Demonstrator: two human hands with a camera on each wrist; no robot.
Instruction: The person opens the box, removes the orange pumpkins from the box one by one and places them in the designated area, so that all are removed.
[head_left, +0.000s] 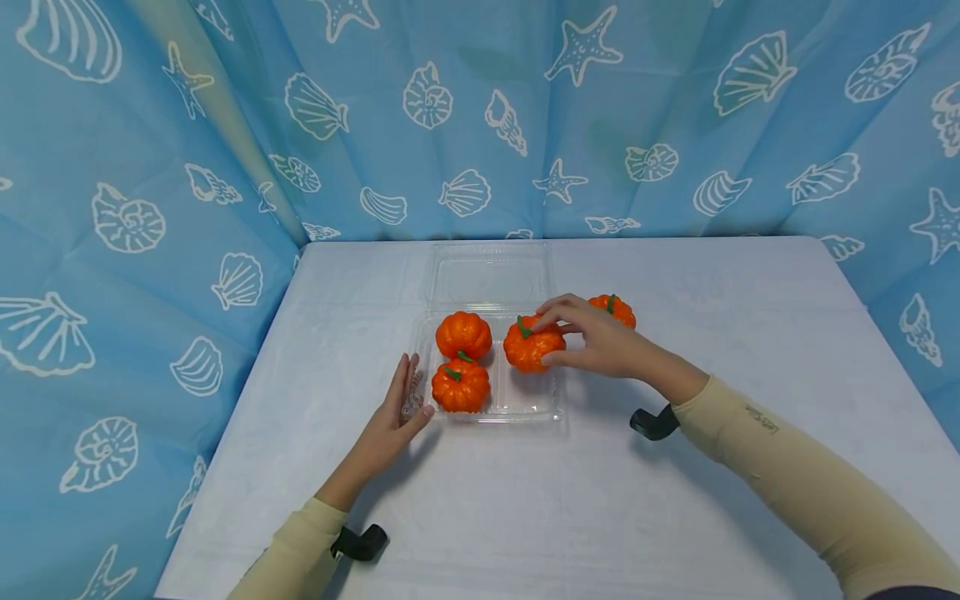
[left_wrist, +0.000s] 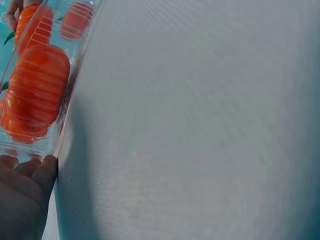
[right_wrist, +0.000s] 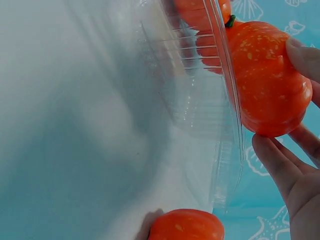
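Observation:
A clear plastic clamshell box lies on the table with its lid folded back. Two small orange toy pumpkins with green stems sit in its left half, one behind the other. My right hand grips a third pumpkin by its sides, over the box's right half and around rim height in the right wrist view. Against the left wall of the box rests my left hand, fingers extended and thumb near the front corner.
Behind my right hand, a further orange pumpkin lies on the white tabletop, partly hidden by that hand. A blue shell-patterned curtain hangs behind the table and along its left side.

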